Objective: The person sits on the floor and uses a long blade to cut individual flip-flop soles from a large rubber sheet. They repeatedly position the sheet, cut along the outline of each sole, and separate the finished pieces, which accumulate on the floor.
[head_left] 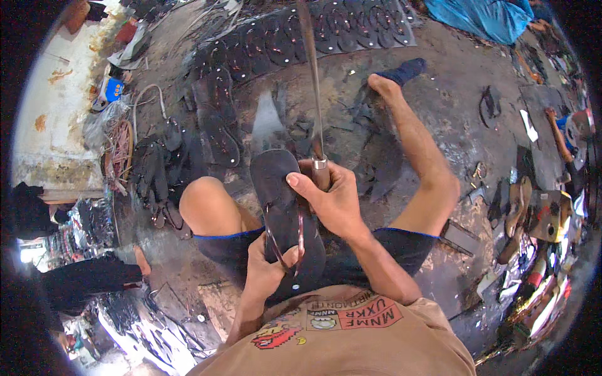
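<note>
A black flip-flop (276,169) with shiny dark straps is held over my lap, its sole pointing away from me. My left hand (266,271) grips it near the strap, with the thumb and fingers around the sole. A second black sole (311,260) seems to lie under it; how the two join is hidden. My right hand (335,197) is closed round the handle of a long, narrow-bladed knife (315,94), its blade pointing up and away. The right thumb rests at the flip-flop's right edge. The blade stands clear of the sole.
Rows of black flip-flops (301,37) lie on the floor ahead, with more (216,119) at the left. A blue sheet (486,19) lies at the far right. Scraps and tools, including a yellowish block (552,216), crowd the right side. Another person's dark-clothed leg (94,279) shows at the left.
</note>
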`<state>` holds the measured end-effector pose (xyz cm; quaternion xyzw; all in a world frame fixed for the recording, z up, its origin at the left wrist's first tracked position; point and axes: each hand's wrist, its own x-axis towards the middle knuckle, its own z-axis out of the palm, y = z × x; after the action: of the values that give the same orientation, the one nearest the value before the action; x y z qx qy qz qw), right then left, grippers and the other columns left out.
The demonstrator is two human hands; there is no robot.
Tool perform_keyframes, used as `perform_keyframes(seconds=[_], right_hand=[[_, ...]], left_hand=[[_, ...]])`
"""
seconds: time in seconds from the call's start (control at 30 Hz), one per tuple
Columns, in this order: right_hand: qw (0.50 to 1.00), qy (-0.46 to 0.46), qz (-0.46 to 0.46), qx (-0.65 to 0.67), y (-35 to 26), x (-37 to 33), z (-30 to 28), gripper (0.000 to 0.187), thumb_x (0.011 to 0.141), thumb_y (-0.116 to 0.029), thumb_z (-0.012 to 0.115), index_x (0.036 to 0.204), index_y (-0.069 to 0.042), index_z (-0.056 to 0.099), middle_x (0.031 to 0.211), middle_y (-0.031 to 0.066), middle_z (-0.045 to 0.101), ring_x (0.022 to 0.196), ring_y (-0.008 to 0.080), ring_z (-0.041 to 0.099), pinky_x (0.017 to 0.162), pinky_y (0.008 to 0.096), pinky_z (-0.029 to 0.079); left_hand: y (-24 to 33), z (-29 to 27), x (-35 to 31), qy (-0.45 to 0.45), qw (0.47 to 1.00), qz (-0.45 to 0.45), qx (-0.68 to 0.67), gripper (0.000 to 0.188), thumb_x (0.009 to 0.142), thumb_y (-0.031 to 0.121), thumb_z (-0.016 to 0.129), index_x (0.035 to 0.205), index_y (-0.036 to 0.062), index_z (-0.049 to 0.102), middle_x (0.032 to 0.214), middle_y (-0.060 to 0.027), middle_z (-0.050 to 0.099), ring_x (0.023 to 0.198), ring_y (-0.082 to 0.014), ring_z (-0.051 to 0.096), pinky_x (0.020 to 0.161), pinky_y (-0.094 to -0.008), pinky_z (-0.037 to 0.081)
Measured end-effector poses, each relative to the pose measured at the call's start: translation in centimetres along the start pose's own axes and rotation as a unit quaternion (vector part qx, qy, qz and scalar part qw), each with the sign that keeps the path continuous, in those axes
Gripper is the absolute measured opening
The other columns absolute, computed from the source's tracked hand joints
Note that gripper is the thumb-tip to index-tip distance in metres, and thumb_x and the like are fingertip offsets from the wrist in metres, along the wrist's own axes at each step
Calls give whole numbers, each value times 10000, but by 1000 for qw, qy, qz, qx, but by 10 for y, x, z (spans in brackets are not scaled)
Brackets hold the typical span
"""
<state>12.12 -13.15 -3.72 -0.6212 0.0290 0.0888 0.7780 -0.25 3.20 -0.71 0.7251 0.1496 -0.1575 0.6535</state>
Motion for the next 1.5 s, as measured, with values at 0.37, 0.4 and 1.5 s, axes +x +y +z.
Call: perform_keyframes(seconds=[0.37,0.4,1.5], right_hand=[[982,-41,-41,-180,-48,-83,-43,342,1087,-308,557,1295,-40,596,700,63,604,623,130,554,564,340,459],[970,-74,-44,-228,-34,-100,-57,313,1090,-318,529,1205,-37,603,728,137,634,617,257,629,586,401,483],[983,-41,-64,-167,-32,-18,-27,366,1157,-324,403,1002,-19,535,668,111,509,634,145,472,585,378,423]], left_hand=[[68,-30,31,24,985,-28,-169,511,1030,441,689,1271,-8,647,1092,-21,705,954,-112,673,860,-293,546],[66,-40,26,-8,983,-72,-167,519,1032,468,682,1270,8,653,1090,-11,704,952,-85,661,848,-294,545],[72,47,68,93,866,103,-480,423,1032,397,658,1278,52,668,1187,-99,727,1105,-222,701,893,-382,572]])
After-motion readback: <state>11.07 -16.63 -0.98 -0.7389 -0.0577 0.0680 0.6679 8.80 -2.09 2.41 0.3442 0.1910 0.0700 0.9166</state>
